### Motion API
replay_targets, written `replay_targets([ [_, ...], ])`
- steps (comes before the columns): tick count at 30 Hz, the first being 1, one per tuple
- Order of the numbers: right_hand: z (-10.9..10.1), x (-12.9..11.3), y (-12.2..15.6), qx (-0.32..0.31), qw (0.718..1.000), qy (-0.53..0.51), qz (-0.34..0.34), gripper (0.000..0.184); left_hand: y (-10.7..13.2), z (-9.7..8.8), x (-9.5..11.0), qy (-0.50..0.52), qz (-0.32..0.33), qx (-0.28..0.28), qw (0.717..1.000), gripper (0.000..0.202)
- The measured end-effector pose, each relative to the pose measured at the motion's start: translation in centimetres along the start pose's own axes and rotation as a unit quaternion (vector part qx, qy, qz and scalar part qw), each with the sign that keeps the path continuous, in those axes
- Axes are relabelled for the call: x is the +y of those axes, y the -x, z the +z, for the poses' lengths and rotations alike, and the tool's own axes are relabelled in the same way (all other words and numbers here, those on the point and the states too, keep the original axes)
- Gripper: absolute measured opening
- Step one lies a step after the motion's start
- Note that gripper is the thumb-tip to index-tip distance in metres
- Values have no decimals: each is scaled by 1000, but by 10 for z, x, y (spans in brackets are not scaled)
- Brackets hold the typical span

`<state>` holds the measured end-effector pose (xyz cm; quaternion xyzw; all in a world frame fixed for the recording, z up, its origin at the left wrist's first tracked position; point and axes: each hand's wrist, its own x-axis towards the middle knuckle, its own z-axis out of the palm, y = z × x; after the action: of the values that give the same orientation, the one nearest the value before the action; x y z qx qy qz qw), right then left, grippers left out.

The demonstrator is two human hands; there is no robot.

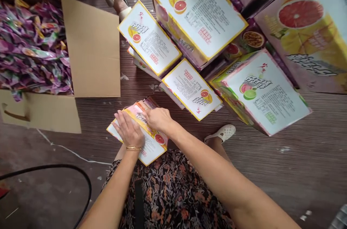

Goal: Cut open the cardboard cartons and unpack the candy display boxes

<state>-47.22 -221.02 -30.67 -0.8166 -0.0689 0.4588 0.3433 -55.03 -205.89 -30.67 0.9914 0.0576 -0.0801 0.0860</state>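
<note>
A printed cardboard carton [153,147] with a white, yellow-edged panel and grapefruit pictures rests on my lap, tilted. My left hand [128,129] lies flat across its white panel, fingers stretched out and slightly apart. On the pink and yellow printed side, my right hand [157,119] is curled, its fingers closed at the carton's far edge. The fingertips of that hand are partly hidden, as is whatever lies under them. Just beyond the hands, small white-faced cartons [187,88] lie in stacks on the floor.
At left stands an open brown cardboard box [92,48] full of purple wrapped packets [35,48]. Larger printed cartons [200,16] are stacked at upper right, beside a green-trimmed carton [265,91]. Another person's foot [121,7] is near the top. A black cable [67,167] curves at lower left.
</note>
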Motion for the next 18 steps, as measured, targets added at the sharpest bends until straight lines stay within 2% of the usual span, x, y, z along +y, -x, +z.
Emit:
replay_targets([
  [3,-3,4,9,23,996,-35,77,49,1,-1,0,16,-7,5,1000,65],
  [5,-6,5,7,13,996,-39,77,42,1,-1,0,23,-6,9,1000,64],
  [9,-16,-3,-14,-11,1000,3,-8,41,1,0,-1,20,3,20,1000,63],
  [12,-18,-14,-31,21,995,71,-73,42,0,2,-1,7,2,17,1000,63],
  [14,-11,-17,-32,42,989,100,-105,42,0,4,1,-4,0,15,1000,62],
  [16,4,-13,-19,56,987,105,-107,43,-1,5,3,-17,-3,13,1000,61],
  [18,20,0,13,42,990,101,-85,44,-2,6,6,-25,-2,13,1000,61],
])
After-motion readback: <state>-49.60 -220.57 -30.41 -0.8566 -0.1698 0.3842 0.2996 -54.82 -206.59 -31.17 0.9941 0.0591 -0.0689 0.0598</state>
